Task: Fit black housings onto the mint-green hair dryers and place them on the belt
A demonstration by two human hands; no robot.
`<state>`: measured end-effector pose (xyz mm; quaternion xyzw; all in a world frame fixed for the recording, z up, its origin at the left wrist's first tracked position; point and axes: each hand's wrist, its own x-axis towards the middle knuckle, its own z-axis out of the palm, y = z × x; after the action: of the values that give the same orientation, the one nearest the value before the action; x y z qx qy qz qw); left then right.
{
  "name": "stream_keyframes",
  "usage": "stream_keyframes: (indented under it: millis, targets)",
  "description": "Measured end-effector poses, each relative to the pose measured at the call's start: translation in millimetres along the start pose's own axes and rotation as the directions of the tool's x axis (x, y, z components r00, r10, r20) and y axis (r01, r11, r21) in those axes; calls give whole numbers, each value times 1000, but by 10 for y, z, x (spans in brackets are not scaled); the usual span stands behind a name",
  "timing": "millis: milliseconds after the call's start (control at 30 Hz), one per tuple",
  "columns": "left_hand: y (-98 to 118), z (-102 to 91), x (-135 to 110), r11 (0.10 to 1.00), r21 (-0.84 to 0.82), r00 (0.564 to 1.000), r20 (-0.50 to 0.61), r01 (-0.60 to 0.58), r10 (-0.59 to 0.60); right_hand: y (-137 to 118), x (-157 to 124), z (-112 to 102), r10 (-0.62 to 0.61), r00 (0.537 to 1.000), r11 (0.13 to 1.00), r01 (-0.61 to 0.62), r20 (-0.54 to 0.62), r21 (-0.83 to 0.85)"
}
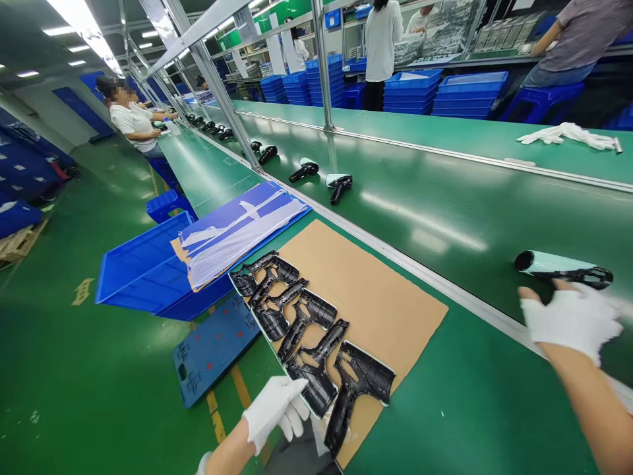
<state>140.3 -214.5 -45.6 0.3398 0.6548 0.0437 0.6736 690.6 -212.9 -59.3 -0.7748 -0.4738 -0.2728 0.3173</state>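
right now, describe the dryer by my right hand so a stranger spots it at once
Follow the green conveyor belt to its near end, just beyond the gloved right hand. The hair dryer lies there alone. Unlike the dryers farther along, it sits apart, its pale mint barrel's black open end pointing left.

Right hand (571, 323) motion-blurred at the fingers, forearm (598, 409) cut off at the lower right corner

Bright overhead strip lights (84, 30), belt (445, 218) glare, wide-angle edge warp.
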Motion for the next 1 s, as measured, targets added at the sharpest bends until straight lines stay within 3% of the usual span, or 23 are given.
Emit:
stream_keyframes:
  millis: [33, 67, 133, 167, 200, 233, 300, 367, 400, 433, 533, 600, 733, 867, 933, 1000]
  targets:
    - [-21, 0, 19, 1000, -23, 1000, 4, 15, -15, -407, -114, -144, -75, 997, 997, 75, 20, -7]
    - [-32, -14, 21, 998, -49, 999, 15, 32, -31, -841, -268, -310, -212, 968, 975, 199, 133, 101]
    - [-20, -64, -22, 992, -105, 997, 52, 65, -59, -1700, -677, -673, -410, 886, 902, 359, 216, 240]
    - [5, -91, -63, 988, -135, 995, 75, 71, -61, -2084, -909, -845, -483, 829, 867, 407, 281, 289]
    - [41, -114, -111, 984, -166, 994, 98, 64, -48, -2417, -1139, -998, -568, 703, 822, 456, 428, 341]
    - [88, -132, -164, 979, -199, 993, 118, 42, -19, -2689, -1355, -1121, -594, 603, 804, 457, 532, 380]
    - [202, -158, -266, 962, -270, 987, 140, -37, 78, -3042, -1704, -1265, -518, 477, 851, 372, 710, 371]
    - [323, -188, -345, 931, -341, 973, 135, -134, 189, -3170, -1924, -1289, -400, 444, 911, 289, 802, 294]
    - [378, -211, -371, 911, -372, 964, 119, -179, 238, -3171, -1991, -1272, -356, 460, 931, 249, 813, 266]
    - [428, -240, -389, 889, -401, 954, 97, -222, 282, -3143, -2036, -1246, -319, 512, 948, 191, 797, 256]
    - [543, -350, -401, 810, -484, 923, 10, -333, 385, -2962, -2072, -1188, -171, 725, 957, -39, 667, 288]
    - [610, -401, -400, 761, -526, 904, -36, -380, 426, -2815, -2030, -1204, -48, 823, 913, -194, 567, 358]
    - [777, -317, -442, 719, -556, 876, -36, -417, 480, -2584, -1856, -1323, 46, 879, 780, -328, 474, 533]
    - [934, -43, -485, 740, -483, 837, 24, -468, 546, -2522, -1684, -1418, 150, 958, 805, -261, 245, 532]
    - [956, 61, -471, 746, -405, 806, 37, -529, 591, -2526, -1611, -1465, 145, 967, 791, -241, 211, 562]
    - [940, 105, -444, 729, -302, 757, 35, -614, 652, -2528, -1529, -1519, 61, 975, 809, -174, 213, 562]
